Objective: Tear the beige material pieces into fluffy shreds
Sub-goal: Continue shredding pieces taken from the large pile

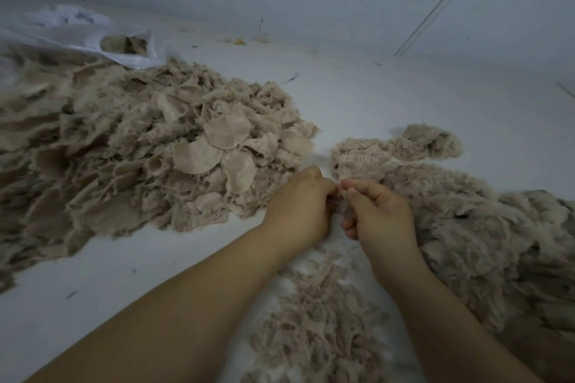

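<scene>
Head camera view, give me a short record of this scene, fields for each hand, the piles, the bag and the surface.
left hand: pinches a small beige piece
right hand: pinches the same piece, fingertips meeting the left's
untorn pile: large, left of hands, round fabric pieces visible
shredded pile: fluffy, right of hands
plastic bag: far left, beige material inside
surface: white, scattered fibres

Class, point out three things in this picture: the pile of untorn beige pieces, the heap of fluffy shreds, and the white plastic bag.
pile of untorn beige pieces (227, 130), head view, on a round flat piece atop it.
heap of fluffy shreds (466, 227), head view, its middle.
white plastic bag (77, 34), head view, its crumpled upper side.
</scene>
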The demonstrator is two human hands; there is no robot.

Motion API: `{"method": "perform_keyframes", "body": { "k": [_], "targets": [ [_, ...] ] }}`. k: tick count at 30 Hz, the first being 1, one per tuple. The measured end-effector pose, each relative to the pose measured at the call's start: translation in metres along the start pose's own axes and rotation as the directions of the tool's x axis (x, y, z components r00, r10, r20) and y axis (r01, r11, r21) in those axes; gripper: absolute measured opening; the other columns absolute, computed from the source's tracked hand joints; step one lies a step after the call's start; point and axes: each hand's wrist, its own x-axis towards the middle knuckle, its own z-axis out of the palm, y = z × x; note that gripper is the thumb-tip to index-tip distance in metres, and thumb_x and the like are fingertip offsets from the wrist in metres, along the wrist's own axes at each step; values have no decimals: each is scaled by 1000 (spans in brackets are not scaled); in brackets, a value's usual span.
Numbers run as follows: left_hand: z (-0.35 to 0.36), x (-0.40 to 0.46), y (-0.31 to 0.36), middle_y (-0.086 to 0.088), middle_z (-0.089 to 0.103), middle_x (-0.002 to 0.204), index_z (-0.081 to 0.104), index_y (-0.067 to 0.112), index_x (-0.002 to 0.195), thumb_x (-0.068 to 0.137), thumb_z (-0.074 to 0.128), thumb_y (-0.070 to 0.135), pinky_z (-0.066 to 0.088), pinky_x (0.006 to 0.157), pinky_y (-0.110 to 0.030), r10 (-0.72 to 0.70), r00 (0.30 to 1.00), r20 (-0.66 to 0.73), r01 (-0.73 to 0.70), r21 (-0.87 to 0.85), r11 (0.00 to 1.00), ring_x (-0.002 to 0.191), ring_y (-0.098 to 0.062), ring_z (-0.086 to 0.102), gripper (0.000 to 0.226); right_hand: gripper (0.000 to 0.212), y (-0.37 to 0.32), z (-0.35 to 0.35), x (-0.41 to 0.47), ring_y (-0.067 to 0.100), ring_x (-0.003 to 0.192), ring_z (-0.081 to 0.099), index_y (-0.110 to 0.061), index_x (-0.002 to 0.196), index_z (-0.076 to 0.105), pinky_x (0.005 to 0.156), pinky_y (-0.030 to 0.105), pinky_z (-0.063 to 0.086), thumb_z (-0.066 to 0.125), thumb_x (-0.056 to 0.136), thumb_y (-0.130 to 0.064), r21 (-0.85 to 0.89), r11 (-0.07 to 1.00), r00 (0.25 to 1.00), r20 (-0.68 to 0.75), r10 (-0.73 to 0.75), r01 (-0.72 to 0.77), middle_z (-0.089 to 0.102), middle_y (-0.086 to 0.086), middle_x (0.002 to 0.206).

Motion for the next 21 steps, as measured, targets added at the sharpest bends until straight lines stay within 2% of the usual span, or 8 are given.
{"method": "perform_keyframes", "body": {
  "k": [2,5,8,11,13,15,19,21],
  "targets": [
    [0,-2,-2,-1,47,85,62,9,81,92,57,11,47,70,-40,14,998,-53,-18,-78,997,76,-21,49,12,21,2,-1,3,6,46,57,-16,118,69,47,18,47,59,99,-13,-38,999,999,24,40,-39,67,-10,57],
    [-5,-6,-2,-5,51,72,55,5,72,91,62,8,41,62,-30,-3,973,-231,-62,-275,959,68,-16,47,21,30,1,-2,4,9,47,61,-13,129,65,48,19,49,60,99,-12,-29,997,997,31,74,-73,74,-2,69],
    [-9,-8,-2,-14,56,71,49,11,71,95,57,8,49,55,-39,-154,937,-314,-22,-493,870,62,-24,56,26,32,1,-2,4,10,48,63,-11,130,64,48,19,51,61,98,-10,-36,997,997,16,75,-75,73,4,75],
    [-11,-9,1,-21,56,67,43,1,78,99,52,9,50,48,-34,-182,940,-288,-34,-611,791,49,-14,57,24,24,0,-2,3,10,56,68,-12,121,68,54,20,54,62,97,-9,-74,996,998,29,60,-58,73,7,79],
    [-11,-9,2,-23,53,65,42,-1,80,100,50,8,51,48,-36,-186,943,-274,-35,-641,767,49,-17,59,24,13,2,-2,2,10,62,70,-17,106,70,61,22,57,63,97,-10,-112,993,999,40,33,-28,73,3,80],
    [-12,-9,2,-22,49,63,41,-2,80,100,50,7,49,47,-36,-238,932,-274,-13,-682,732,45,-21,56,24,11,2,-2,1,11,62,69,-22,92,66,64,26,58,64,97,-12,-146,989,1000,19,-4,7,71,0,74],
    [-16,-7,-1,-4,44,54,39,5,75,100,49,5,39,42,-27,-366,876,-315,-12,-772,635,43,-19,48,27,16,3,-5,4,5,50,61,-18,85,69,54,19,55,63,98,-12,-90,996,997,-71,-18,11,63,4,65],
    [-19,-6,-4,-5,45,53,38,8,74,100,50,6,37,43,-26,-398,860,-318,-8,-791,612,43,-18,46,29,13,3,-5,5,6,50,61,-15,88,69,52,18,54,62,98,-10,-26,1000,994,-112,11,-14,62,7,70]
  ]
}}
